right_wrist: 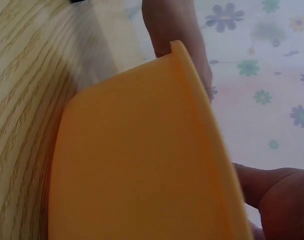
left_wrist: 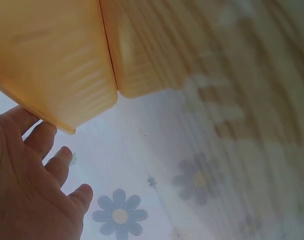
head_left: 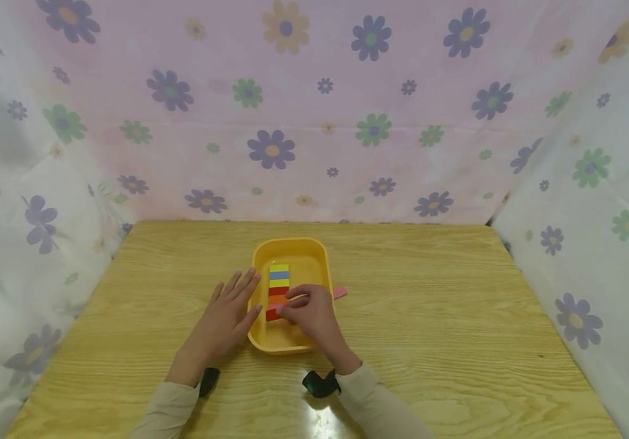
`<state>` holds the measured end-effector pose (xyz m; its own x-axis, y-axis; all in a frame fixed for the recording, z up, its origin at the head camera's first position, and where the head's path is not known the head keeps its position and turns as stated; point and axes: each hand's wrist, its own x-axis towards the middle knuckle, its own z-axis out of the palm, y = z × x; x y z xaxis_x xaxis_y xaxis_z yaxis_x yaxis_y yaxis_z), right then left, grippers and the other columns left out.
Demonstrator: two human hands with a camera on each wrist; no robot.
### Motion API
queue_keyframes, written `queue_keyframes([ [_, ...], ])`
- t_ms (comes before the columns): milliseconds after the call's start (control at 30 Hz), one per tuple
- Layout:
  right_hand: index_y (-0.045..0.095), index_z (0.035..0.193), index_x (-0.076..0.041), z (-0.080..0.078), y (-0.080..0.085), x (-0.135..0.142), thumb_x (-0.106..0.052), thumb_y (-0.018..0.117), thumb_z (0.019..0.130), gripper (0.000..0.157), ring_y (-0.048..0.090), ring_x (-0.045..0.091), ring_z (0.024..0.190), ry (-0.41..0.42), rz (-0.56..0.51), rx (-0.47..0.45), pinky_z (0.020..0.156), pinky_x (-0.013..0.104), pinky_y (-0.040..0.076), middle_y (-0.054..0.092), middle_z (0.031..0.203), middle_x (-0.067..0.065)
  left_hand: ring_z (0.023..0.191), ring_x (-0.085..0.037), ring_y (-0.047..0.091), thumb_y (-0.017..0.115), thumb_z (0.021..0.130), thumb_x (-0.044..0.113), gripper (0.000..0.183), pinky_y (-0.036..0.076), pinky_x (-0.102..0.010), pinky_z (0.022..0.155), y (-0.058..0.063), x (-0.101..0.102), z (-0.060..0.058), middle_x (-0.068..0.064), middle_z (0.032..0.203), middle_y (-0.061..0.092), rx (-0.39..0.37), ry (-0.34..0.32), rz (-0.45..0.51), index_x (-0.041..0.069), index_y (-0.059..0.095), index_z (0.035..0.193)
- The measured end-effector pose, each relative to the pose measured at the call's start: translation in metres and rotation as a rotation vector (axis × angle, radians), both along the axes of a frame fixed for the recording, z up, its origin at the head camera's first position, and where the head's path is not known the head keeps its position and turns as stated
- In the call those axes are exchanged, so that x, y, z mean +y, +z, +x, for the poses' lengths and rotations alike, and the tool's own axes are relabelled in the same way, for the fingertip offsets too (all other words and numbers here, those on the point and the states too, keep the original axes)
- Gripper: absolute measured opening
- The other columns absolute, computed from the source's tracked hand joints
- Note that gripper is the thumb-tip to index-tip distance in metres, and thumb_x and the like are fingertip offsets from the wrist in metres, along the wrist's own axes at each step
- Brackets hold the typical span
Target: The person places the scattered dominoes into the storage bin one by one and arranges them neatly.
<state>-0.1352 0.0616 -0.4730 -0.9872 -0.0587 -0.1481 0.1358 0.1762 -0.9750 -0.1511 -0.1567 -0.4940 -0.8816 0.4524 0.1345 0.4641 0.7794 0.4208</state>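
A yellow plastic tray stands on the table, and a row of small coloured blocks lies inside it. From the far end the row runs yellow, blue, yellow, red, orange and pink. At its near end, slightly askew, is a red block, which my right hand pinches with thumb and fingertips; the hand covers part of it. My left hand rests on the tray's left rim, fingers spread and nearly straight. In the left wrist view, those fingers lie along the tray's outer side.
A pink block lies on the wooden table just outside the tray's right side. Flower-patterned sheets hang behind the table and along both sides. Dark straps show near both wrists.
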Motion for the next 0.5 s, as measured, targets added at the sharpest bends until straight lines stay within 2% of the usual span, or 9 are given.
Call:
queue_keyframes([
  [133,0.071,0.1,0.005,-0.002,-0.003,-0.005,-0.004,0.086,0.079,0.027,0.069,0.015,0.066,0.03,0.164,0.022,0.061,0.028,0.059,0.074,0.078,0.006,0.156,-0.036,0.018,0.055,0.105,0.035,0.063,0.011,-0.067,0.121,0.0,0.0,0.001,-0.006,0.168,0.025,0.013,-0.006,0.023,0.011,0.035,0.159],
  [233,0.072,0.096,0.004,-0.003,-0.004,-0.008,-0.003,0.086,0.076,0.026,0.064,0.012,0.063,0.04,0.27,0.038,0.057,0.025,0.055,0.071,0.075,0.003,0.156,-0.036,0.019,0.055,0.105,0.035,0.063,0.012,-0.067,0.121,0.0,0.0,0.001,-0.006,0.168,0.026,0.017,-0.009,0.028,0.01,0.036,0.159],
  [500,0.071,0.095,0.006,-0.008,-0.007,-0.012,-0.007,0.089,0.074,0.031,0.057,0.012,0.062,0.044,0.407,0.045,0.054,0.023,0.047,0.066,0.071,0.003,0.156,-0.036,0.02,0.055,0.105,0.035,0.062,0.013,-0.067,0.121,0.001,0.001,0.002,-0.007,0.168,0.027,0.023,-0.006,0.029,0.01,0.036,0.159],
])
